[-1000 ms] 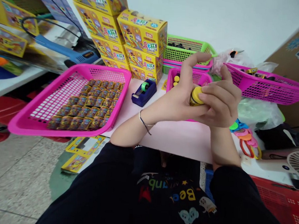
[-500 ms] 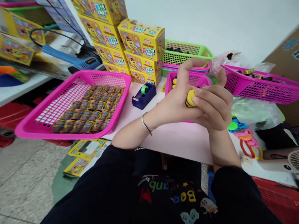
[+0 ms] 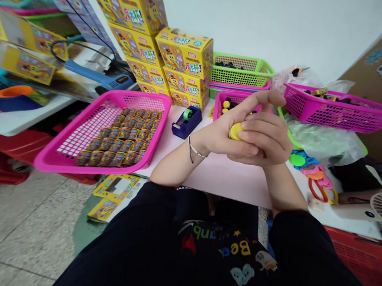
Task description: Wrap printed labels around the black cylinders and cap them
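Observation:
Over the front of the table, both hands meet around a small yellow-topped cup [image 3: 235, 131]. My left hand [image 3: 221, 131] has it at the base of the thumb, and that hand's index finger reaches out over my right hand. The fingers of my right hand [image 3: 267, 136] are curled, with their tips against the yellow top. Most of the cup's body is hidden by the hands. Behind them, a small pink basket [image 3: 218, 103] holds several yellow and black pieces. To the left, a large pink basket [image 3: 91, 170] holds rows of small wrapped cups [image 3: 116, 145].
A blue tape dispenser [image 3: 187, 122] stands between the large basket and my left arm. Yellow boxes [image 3: 185, 54] are stacked behind it. A green basket [image 3: 260, 66] and a raised pink basket [image 3: 338, 109] stand at the back right. A blue heat gun [image 3: 95, 76] lies at the left.
Both hands have shifted slightly left and down with the yellow-topped cup between them. My left index finger has bent further over my right hand. The whole view has swung a little.

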A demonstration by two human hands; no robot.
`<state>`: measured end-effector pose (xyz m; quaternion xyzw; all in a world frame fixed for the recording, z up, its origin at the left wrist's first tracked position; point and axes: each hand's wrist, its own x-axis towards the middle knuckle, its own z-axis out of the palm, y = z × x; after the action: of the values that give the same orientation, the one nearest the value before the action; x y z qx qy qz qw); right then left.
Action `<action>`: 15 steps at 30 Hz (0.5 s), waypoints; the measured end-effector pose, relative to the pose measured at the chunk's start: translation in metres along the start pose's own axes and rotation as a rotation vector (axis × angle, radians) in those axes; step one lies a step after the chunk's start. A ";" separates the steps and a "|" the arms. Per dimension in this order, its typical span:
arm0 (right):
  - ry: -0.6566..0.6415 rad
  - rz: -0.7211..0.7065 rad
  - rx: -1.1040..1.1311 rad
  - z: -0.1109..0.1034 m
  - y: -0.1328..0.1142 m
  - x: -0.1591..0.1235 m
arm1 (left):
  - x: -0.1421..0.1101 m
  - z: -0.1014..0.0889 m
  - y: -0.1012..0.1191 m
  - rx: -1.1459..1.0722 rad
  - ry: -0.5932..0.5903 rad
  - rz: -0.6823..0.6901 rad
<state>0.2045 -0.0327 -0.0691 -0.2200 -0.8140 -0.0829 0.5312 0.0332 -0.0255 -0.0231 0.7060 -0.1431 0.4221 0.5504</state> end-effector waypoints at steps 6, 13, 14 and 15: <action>0.227 -0.433 -0.104 -0.016 -0.021 0.038 | -0.003 0.010 -0.007 -0.131 0.102 -0.258; 0.244 -0.440 -0.277 -0.027 -0.038 0.032 | -0.004 0.011 0.007 0.132 0.179 -0.256; 0.246 -0.436 -0.291 -0.027 -0.039 0.030 | -0.005 0.012 0.010 0.109 0.158 -0.288; 0.239 -0.421 -0.303 -0.026 -0.039 0.028 | -0.005 0.014 0.011 0.085 0.139 -0.319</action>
<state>0.1994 -0.0693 -0.0285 -0.1117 -0.7518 -0.3374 0.5554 0.0285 -0.0431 -0.0201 0.7114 0.0272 0.3828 0.5887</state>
